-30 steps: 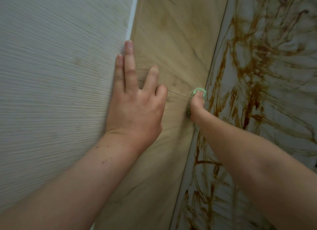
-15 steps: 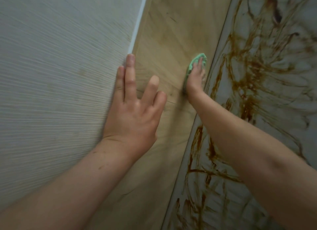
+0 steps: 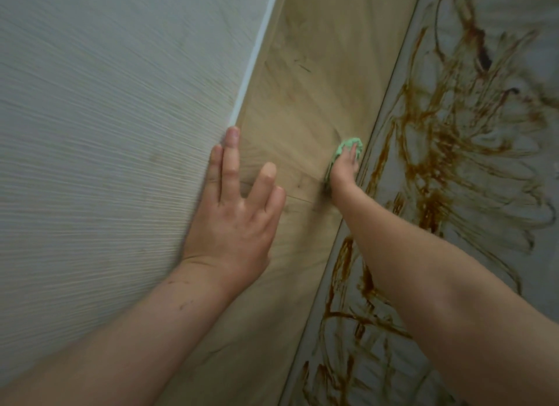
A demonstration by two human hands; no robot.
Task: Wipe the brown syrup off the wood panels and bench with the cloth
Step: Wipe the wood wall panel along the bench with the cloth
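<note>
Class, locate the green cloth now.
Head view, right of centre: the green cloth lies under the right hand, on the tan wood panel near the syrup-streaked surface.

Green cloth (image 3: pixel 348 147), brown syrup (image 3: pixel 435 151) (swirled), tan wood panel (image 3: pixel 317 72).

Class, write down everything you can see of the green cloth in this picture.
The green cloth is a small, pale mint-green wad, soft and crumpled. It is mostly hidden under the right hand, whose fingers lie over it and press it against the tan wood panel. Only its bunched top and left edge peek out past the fingertips. It sits at that panel's right edge, just beside the seam with the grey panel, which is streaked with brown syrup.
</note>
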